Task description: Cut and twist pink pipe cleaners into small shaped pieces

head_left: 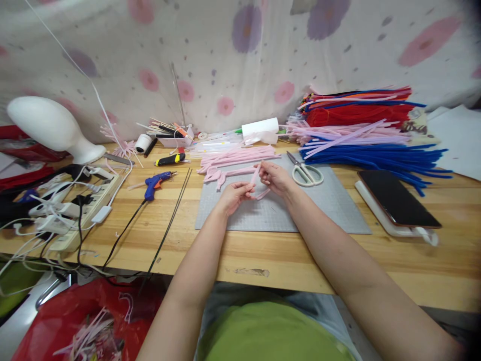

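Between my hands is a pink pipe cleaner [263, 194], bent into a loop above the grey cutting mat [326, 210]. My left hand [236, 197] pinches it at the lower left, and the fingers of my right hand [273, 176] close on its upper part. Just behind lie shaped pink pipe-cleaner pieces [218, 175] at the mat's back left edge. A bundle of straight pink pipe cleaners [240, 155] rests behind those. Scissors with pale handles [307, 174] lie to the right of my right hand.
Blue pipe cleaners [376, 159] and red ones [356, 116] are heaped at the back right, near a phone [398, 198]. Leftward are a blue glue gun [154, 185], thin dark rods [171, 220], a yellow-black cutter [170, 159], a power strip [90, 210] and a white foam head [52, 125].
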`<state>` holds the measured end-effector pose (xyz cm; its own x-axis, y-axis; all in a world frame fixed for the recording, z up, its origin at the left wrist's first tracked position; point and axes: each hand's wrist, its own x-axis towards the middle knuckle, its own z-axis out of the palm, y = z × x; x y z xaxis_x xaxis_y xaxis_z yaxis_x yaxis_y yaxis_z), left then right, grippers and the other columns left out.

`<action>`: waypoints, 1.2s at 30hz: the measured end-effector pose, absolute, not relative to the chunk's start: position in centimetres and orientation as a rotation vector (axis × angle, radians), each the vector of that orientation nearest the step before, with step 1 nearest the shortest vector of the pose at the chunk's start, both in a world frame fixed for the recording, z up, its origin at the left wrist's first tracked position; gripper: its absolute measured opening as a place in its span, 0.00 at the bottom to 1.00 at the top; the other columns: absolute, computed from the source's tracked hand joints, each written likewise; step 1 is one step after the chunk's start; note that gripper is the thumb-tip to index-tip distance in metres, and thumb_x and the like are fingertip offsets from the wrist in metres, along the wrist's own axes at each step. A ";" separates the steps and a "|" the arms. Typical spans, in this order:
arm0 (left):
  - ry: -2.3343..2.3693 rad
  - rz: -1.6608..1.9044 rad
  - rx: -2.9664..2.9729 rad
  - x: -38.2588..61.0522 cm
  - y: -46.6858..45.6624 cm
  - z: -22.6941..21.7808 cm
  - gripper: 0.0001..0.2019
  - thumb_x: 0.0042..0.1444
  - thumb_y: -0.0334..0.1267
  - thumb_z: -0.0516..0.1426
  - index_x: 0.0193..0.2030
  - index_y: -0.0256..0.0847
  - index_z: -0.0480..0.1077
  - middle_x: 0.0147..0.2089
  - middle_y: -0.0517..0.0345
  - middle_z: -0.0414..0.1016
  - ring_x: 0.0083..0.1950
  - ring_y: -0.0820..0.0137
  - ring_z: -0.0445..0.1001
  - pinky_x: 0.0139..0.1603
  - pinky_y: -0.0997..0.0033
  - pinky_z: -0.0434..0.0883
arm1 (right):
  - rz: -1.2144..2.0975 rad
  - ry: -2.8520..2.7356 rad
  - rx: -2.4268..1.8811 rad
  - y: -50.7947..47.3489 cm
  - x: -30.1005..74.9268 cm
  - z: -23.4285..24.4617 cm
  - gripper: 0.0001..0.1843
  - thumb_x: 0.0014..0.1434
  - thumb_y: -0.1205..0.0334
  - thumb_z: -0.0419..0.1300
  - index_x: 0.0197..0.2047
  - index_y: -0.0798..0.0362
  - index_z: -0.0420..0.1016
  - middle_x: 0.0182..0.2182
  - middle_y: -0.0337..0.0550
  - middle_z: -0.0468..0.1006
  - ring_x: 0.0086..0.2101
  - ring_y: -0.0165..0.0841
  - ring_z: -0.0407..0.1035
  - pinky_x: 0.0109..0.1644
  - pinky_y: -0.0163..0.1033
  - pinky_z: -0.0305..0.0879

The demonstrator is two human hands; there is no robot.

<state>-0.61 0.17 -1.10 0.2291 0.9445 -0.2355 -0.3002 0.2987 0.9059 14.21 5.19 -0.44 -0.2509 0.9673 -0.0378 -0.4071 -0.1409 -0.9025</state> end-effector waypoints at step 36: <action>1.959 0.320 2.505 -0.6 7.1 -0.6 0.13 0.57 0.32 0.45 0.41 0.39 0.69 0.44 0.47 0.70 0.47 0.62 0.66 0.45 0.63 0.59 | 1.051 -1.154 -1.301 7.0 17.5 -4.1 0.19 0.46 0.47 0.56 0.29 0.56 0.71 0.15 0.32 0.60 0.14 0.20 0.48 0.17 0.30 0.42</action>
<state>-0.59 7.07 -0.55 0.2290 0.9546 0.1904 0.9656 -0.2475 0.0800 17.55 6.98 -4.13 0.1469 0.9887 0.0299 0.0622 0.0209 -0.9978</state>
